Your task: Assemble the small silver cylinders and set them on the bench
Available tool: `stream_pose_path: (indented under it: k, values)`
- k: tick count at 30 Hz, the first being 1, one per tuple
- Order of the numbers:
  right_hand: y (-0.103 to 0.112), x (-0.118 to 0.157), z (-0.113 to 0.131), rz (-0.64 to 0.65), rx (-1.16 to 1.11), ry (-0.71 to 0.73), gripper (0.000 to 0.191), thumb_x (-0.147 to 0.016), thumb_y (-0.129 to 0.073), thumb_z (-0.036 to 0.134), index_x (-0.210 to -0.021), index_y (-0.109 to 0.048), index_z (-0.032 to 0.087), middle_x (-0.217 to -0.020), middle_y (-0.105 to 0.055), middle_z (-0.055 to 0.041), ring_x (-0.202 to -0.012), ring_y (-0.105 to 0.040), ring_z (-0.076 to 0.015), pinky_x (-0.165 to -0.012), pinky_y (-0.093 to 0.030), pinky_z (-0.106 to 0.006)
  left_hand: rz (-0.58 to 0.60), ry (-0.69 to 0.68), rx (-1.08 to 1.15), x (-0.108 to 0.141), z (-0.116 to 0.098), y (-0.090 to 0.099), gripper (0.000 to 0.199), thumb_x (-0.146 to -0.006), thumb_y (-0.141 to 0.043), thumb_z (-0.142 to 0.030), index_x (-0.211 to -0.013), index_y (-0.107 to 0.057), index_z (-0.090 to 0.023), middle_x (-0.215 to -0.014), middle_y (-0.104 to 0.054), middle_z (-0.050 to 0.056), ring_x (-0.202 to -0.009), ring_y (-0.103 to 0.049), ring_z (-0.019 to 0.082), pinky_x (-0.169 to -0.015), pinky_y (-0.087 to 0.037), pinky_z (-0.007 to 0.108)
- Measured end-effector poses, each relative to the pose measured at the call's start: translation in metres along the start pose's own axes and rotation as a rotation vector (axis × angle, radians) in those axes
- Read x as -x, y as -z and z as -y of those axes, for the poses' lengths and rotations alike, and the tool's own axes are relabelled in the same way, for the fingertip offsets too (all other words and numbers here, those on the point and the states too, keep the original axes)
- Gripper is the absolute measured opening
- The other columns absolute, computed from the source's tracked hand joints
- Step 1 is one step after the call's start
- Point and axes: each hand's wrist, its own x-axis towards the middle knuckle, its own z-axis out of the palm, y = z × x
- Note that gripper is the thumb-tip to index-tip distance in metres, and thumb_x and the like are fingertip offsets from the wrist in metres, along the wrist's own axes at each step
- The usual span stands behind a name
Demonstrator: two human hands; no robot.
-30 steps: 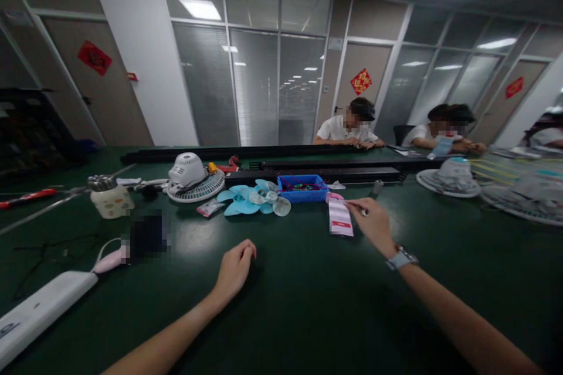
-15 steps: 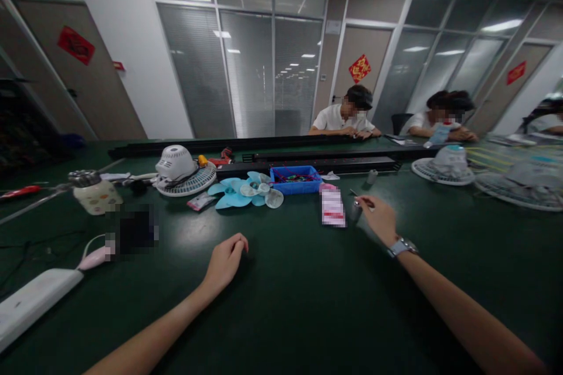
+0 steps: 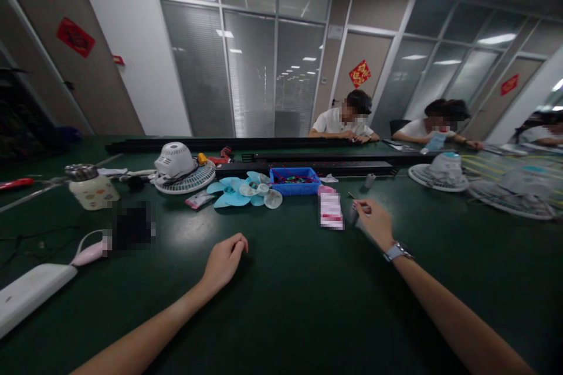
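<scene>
My left hand (image 3: 225, 259) rests on the green table with its fingers curled in and nothing visible in them. To the right, my right hand (image 3: 373, 221), a watch on its wrist, pinches a thin metal rod (image 3: 350, 194) whose end sticks out past the fingertips. Just below those fingertips is a small grey cylinder (image 3: 353, 214), blurred; I cannot tell if the fingers touch it. A similar grey cylinder (image 3: 369, 181) stands farther back. Left of my right hand lies a pink and white packet (image 3: 331, 210), partly pixelated.
A blue bin (image 3: 295, 187) holds wires and small parts. Beside it lie blue fan blades (image 3: 233, 192) and a white fan housing (image 3: 176, 161). A jar (image 3: 92, 190) and power strip (image 3: 33, 296) are left. Black rails (image 3: 325, 168) cross behind; people sit opposite. More fan parts (image 3: 442, 173) lie right.
The view has shifted slightly. My right hand stays pinched beside the small grey cylinder, with little movement. My left hand keeps its curled pose.
</scene>
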Motion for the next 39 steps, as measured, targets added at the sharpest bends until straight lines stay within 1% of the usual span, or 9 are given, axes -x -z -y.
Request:
stream_pose_path:
  k: [4, 11, 15, 19, 21, 23, 28, 33, 39]
  values:
    - [-0.003, 0.006, -0.001, 0.049, 0.023, -0.029, 0.039, -0.094, -0.039, 0.053, -0.096, -0.063, 0.022, -0.093, -0.073, -0.0086, -0.082, -0.069, -0.0242, -0.065, -0.048, -0.032, 0.000, -0.012, 0.002, 0.000, 0.000, 0.000, 0.029, -0.087, -0.034, -0.030, -0.071, -0.057, -0.021, -0.068, -0.060, -0.001, -0.070, -0.059, 0.020, -0.067, -0.037, 0.029]
    - [0.008, 0.008, 0.010, 0.061, -0.076, -0.003, 0.047, -0.082, -0.059, 0.056, -0.113, -0.058, 0.021, -0.101, -0.073, -0.0112, -0.089, -0.070, -0.0284, -0.072, -0.053, -0.038, -0.035, -0.035, 0.013, 0.002, 0.000, -0.001, 0.029, -0.088, -0.035, -0.028, -0.070, -0.057, -0.021, -0.067, -0.059, -0.002, -0.069, -0.059, 0.019, -0.066, -0.037, 0.028]
    - [0.023, 0.021, 0.073, 0.024, -0.238, 0.050, 0.044, -0.082, -0.062, 0.050, -0.115, -0.057, 0.022, -0.102, -0.072, -0.0093, -0.094, -0.069, -0.0266, -0.080, -0.053, -0.039, -0.047, -0.068, 0.049, 0.003, -0.002, -0.001, 0.030, -0.089, -0.035, -0.028, -0.073, -0.060, -0.021, -0.070, -0.061, -0.001, -0.070, -0.059, 0.019, -0.067, -0.039, 0.028]
    - [0.017, 0.067, 0.156, 0.385, -0.556, 0.245, 0.034, -0.083, -0.067, 0.040, -0.112, -0.058, 0.023, -0.107, -0.070, -0.0060, -0.098, -0.068, -0.0217, -0.088, -0.053, -0.037, -0.102, -0.130, 0.105, 0.013, -0.015, 0.002, 0.027, -0.093, -0.041, -0.032, -0.098, -0.065, -0.020, -0.081, -0.063, 0.001, -0.072, -0.058, 0.019, -0.069, -0.041, 0.029]
    - [0.007, 0.088, 0.183, 0.529, -0.648, 0.272, 0.035, -0.082, -0.069, 0.034, -0.113, -0.059, 0.024, -0.107, -0.070, -0.0035, -0.097, -0.067, -0.0196, -0.087, -0.053, -0.034, -0.126, -0.193, 0.123, 0.020, -0.024, 0.003, 0.030, -0.094, -0.046, -0.038, -0.110, -0.064, -0.021, -0.088, -0.063, 0.003, -0.079, -0.057, 0.019, -0.072, -0.043, 0.030]
    - [-0.003, 0.101, 0.196, 0.575, -0.707, 0.248, 0.039, -0.081, -0.071, 0.029, -0.117, -0.057, 0.025, -0.109, -0.069, -0.0021, -0.100, -0.067, -0.0186, -0.088, -0.053, -0.033, -0.101, -0.271, 0.113, 0.026, -0.032, 0.004, 0.032, -0.093, -0.052, -0.041, -0.116, -0.063, -0.023, -0.092, -0.062, 0.004, -0.087, -0.056, 0.021, -0.078, -0.044, 0.032]
    - [-0.022, 0.109, 0.191, 0.609, -0.765, 0.202, 0.051, -0.081, -0.071, 0.025, -0.127, -0.049, 0.027, -0.113, -0.070, -0.0018, -0.107, -0.066, -0.0185, -0.098, -0.048, -0.037, 0.052, -0.307, 0.111, 0.027, -0.044, 0.000, 0.028, -0.093, -0.056, -0.041, -0.116, -0.068, -0.031, -0.103, -0.064, 0.004, -0.100, -0.054, 0.022, -0.089, -0.043, 0.036]
    - [-0.029, 0.109, 0.184, 0.634, -0.822, 0.173, 0.059, -0.078, -0.073, 0.028, -0.130, -0.045, 0.027, -0.110, -0.071, -0.0019, -0.102, -0.067, -0.0188, -0.094, -0.050, -0.037, -0.003, -0.239, 0.090, 0.013, -0.049, -0.007, 0.020, -0.089, -0.061, -0.039, -0.096, -0.075, -0.026, -0.097, -0.063, 0.005, -0.097, -0.054, 0.023, -0.085, -0.043, 0.036]
    - [-0.031, 0.109, 0.183, 0.623, -0.799, 0.194, 0.056, -0.080, -0.071, 0.026, -0.129, -0.046, 0.028, -0.108, -0.071, -0.0008, -0.096, -0.068, -0.0171, -0.087, -0.053, -0.034, 0.056, -0.216, 0.117, 0.002, -0.052, -0.010, 0.025, -0.086, -0.064, -0.044, -0.105, -0.074, -0.030, -0.099, -0.063, 0.005, -0.098, -0.054, 0.023, -0.083, -0.043, 0.035]
